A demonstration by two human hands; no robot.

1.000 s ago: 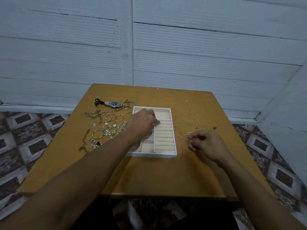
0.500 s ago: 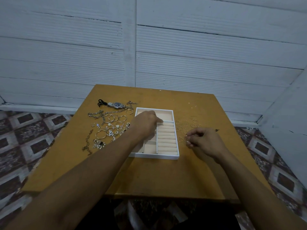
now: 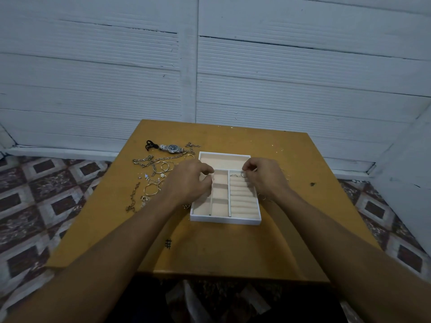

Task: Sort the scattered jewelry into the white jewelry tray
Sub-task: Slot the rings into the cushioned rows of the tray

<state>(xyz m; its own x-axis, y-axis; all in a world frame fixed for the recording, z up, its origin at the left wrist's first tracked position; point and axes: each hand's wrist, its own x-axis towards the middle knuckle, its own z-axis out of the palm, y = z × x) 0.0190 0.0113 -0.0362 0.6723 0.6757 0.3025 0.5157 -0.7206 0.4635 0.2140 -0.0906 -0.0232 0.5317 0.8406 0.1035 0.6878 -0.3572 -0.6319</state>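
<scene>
Pinched between thumb and fingertip of the right hand (image 3: 265,180), a thin ring (image 3: 243,175) is being held over the far end of the ring rolls in the white jewelry tray (image 3: 225,220). The left hand (image 3: 189,181) is being held curled at the tray's left wall; whether anything is being gripped cannot be told. The tray, white outside and cream-lined, is lying mid-table with its long axis running near to far. A second ring (image 3: 234,175) is sitting in the farthest roll. Left of the tray, a watch (image 3: 173,148), chains (image 3: 144,160) and hoops (image 3: 151,190) are lying scattered on the wooden table (image 3: 233,248).
</scene>
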